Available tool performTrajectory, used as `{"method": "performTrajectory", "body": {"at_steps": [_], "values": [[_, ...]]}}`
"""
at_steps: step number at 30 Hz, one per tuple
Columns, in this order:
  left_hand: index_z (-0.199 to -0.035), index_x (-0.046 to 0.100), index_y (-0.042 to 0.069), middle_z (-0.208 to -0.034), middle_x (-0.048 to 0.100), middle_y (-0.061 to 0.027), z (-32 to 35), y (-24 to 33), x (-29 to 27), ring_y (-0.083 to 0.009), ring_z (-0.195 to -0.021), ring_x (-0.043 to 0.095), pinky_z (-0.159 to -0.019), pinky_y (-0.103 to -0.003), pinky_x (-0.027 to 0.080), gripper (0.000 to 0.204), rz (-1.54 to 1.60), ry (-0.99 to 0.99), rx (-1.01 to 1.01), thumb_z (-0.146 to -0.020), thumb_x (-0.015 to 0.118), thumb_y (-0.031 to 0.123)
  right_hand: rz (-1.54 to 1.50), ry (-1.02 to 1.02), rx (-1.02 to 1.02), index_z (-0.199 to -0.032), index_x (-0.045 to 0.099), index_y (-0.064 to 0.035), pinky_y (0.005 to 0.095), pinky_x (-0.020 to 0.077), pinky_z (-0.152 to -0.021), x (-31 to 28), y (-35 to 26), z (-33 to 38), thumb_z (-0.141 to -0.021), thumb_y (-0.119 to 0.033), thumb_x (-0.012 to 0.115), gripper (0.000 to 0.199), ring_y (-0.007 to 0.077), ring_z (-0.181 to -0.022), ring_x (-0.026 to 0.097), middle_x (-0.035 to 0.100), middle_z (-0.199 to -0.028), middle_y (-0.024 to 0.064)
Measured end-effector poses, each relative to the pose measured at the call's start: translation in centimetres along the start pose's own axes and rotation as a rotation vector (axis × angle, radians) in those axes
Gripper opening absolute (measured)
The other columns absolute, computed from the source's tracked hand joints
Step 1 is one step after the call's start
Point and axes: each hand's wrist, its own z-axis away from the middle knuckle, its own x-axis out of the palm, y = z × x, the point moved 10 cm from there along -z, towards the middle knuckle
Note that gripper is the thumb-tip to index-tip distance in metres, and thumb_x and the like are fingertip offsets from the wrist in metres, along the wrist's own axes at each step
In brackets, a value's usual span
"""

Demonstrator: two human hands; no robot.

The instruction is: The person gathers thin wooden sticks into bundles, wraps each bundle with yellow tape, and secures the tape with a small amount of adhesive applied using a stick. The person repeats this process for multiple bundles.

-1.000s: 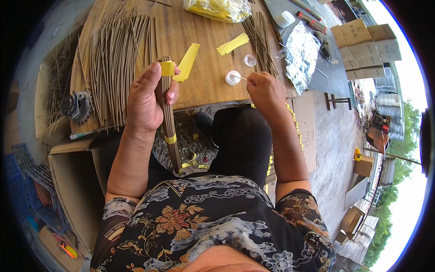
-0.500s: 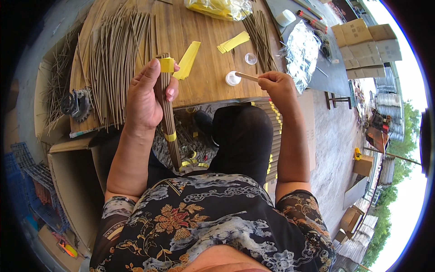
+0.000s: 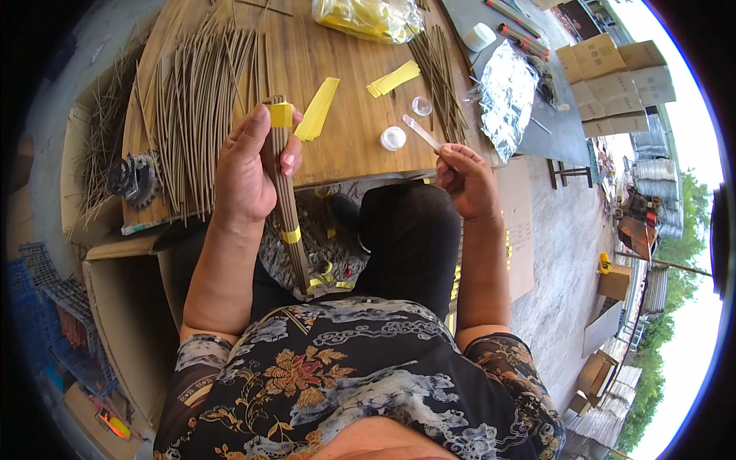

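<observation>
In my left hand [image 3: 249, 165] a bundle of thin brown incense sticks [image 3: 285, 201] is gripped upright near its top. A yellow paper strip [image 3: 280, 115] lies round the upper end under my thumb, and a second yellow band circles the bundle lower down. My right hand [image 3: 469, 178] pinches a small flat stick [image 3: 421, 132] whose far end looks coated in white. That end is above the table, just right of a small round tub of white paste [image 3: 392, 138]. A clear round lid [image 3: 422, 106] rests behind the tub.
Loose brown sticks [image 3: 203, 115] cover the table's left side; more [image 3: 441, 77] lie at the right. Yellow paper strips [image 3: 317, 109] [image 3: 393, 79] and a plastic bag of yellow strips [image 3: 368, 19] lie on the wood. Crumpled foil [image 3: 507, 100] sits at the right, an open cardboard box [image 3: 126, 322] below left.
The flat stick has come out of the paste tub, and my right hand has moved nearer to me with it. My left hand with the bundle has hardly moved.
</observation>
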Motion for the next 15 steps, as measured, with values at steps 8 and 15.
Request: {"method": "performTrajectory", "body": {"at_steps": [8, 15], "values": [[-0.092, 0.058, 0.001, -0.087, 0.057, -0.0082, 0.1, 0.8, 0.7, -0.0117, -0.054, 0.046, -0.046, -0.022, 0.036, 0.031, 0.116, -0.069, -0.004, -0.089, 0.049, 0.03, 0.012, -0.118, -0.191, -0.092, 0.061, 0.0023, 0.0202, 0.037, -0.051, 5.0, -2.0, 2.0, -0.082, -0.009, 0.057, 0.016, 0.0088, -0.055, 0.047, 0.055, -0.068, 0.0035], [-0.095, 0.053, -0.003, -0.09, 0.051, -0.0076, 0.5, 1.6, 0.5, -0.0078, -0.051, 0.041, -0.045, -0.02, 0.032, 0.04, 0.088, -0.026, 0.001, -0.09, 0.044, 0.036, 0.152, -0.23, -0.39, -0.096, 0.062, 0.0024, 0.0187, 0.0349, -0.053, 11.6, -3.7, 4.1, -0.084, -0.008, 0.056, 0.018, 0.0073, -0.056, 0.043, 0.052, -0.066, 0.0018]]}}
